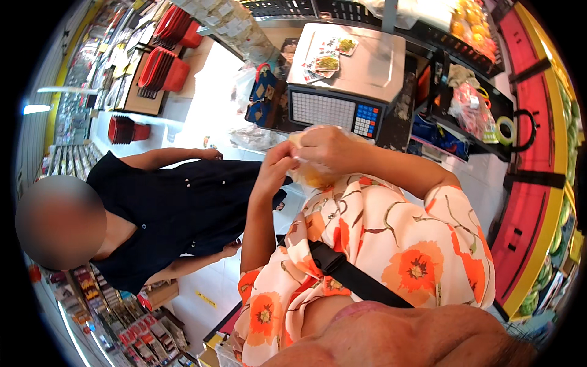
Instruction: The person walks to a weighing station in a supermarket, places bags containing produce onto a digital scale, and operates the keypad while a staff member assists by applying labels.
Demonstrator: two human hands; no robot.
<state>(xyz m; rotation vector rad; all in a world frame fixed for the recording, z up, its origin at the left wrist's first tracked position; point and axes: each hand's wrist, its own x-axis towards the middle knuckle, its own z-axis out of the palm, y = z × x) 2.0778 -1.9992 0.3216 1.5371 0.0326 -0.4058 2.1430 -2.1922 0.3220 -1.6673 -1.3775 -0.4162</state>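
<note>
My left hand point(274, 167) and my right hand point(328, 149) meet in front of my chest. Between them they pinch the gathered top of a clear plastic bag point(300, 176), and the fingertips nearly touch. Something yellow-orange shows through the bag; its kind is too blurred to tell. Just beyond my hands stands a weighing scale with a bare metal platter point(371, 59) and a keypad point(323, 110). Small packs with green food pictured or visible on them point(327, 63) lie on the platter's left half. My right forearm crosses below the scale's front right corner.
At left a person in a dark dress point(183, 197) stands close by. Red shopping baskets point(163, 71) are stacked beyond. A black tray point(495, 149) at right holds a tape roll point(505, 130). A crate with orange fruit point(474, 30) stands behind. Stocked shelves point(91, 293) line the lower left.
</note>
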